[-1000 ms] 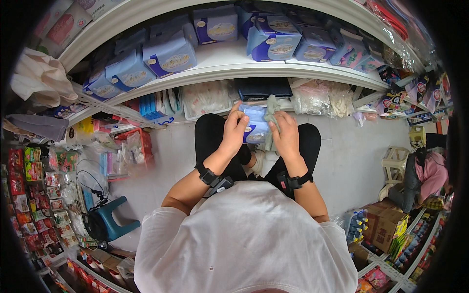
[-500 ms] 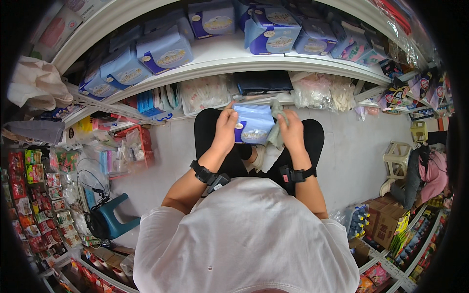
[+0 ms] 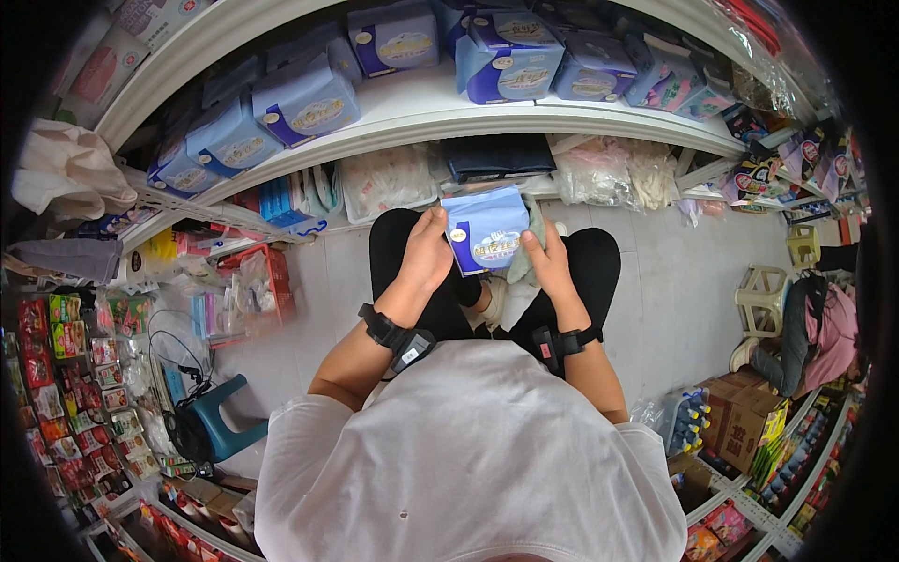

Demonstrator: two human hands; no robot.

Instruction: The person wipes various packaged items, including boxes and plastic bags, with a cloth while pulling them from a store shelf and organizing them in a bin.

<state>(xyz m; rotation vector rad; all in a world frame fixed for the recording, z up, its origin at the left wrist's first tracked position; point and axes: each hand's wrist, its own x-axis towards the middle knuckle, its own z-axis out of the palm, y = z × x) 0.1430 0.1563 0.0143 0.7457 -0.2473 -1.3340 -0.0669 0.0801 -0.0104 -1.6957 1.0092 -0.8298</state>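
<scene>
Between my hands, above my lap, is a soft blue and purple package [image 3: 482, 223] with its printed front tilted up toward me. My left hand [image 3: 430, 245] grips its left side, the fingers partly hidden behind it. On the other side my right hand [image 3: 548, 259] is closed around a grey-green cloth [image 3: 537, 225], which is pressed against the package's right edge. The cloth's lower end hangs down beneath that hand.
Ahead, a white shelf [image 3: 403, 110] carries several similar blue packages [image 3: 305, 101]. Under it sit a clear bin [image 3: 387, 183] and plastic-wrapped goods [image 3: 613, 173]. A blue stool [image 3: 223, 417] and red basket [image 3: 279, 281] stand left. A person in pink [image 3: 829, 323] is at right.
The package has turned so its front faces up toward me. My right hand and the cloth have shifted slightly down along its right side.
</scene>
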